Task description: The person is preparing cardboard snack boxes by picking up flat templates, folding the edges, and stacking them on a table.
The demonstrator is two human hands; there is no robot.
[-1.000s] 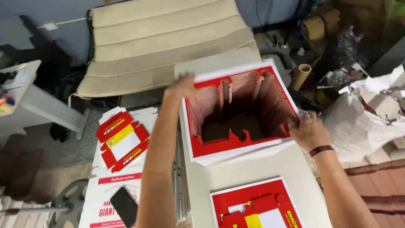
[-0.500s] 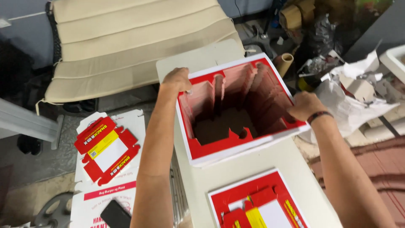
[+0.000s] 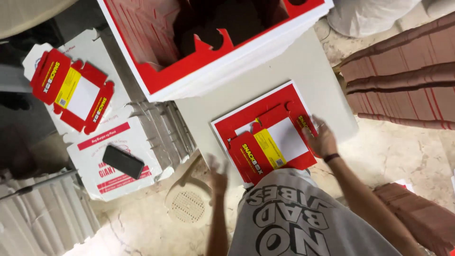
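Note:
My right hand [image 3: 321, 140] rests with spread fingers on the right edge of a flat red, yellow and white printed card sheet [image 3: 265, 137] lying on the grey table [image 3: 308, 71]. My left hand [image 3: 218, 174] hovers blurred just off the table's near edge, left of that sheet, fingers apart and holding nothing. At the table's far side stands a tall stack of red-and-white sheets [image 3: 208, 66] with the box shape cut out of its middle.
Left of the table, a punched-out red box blank [image 3: 71, 90] lies on white printed cartons, with a black phone [image 3: 123, 161] on one. Stacks of brown-red card [image 3: 403, 80] stand at right. A round floor drain [image 3: 187, 206] is below.
Both hands left the tall cut-out stack and came down to the near flat sheet. The view tilted down toward my body.

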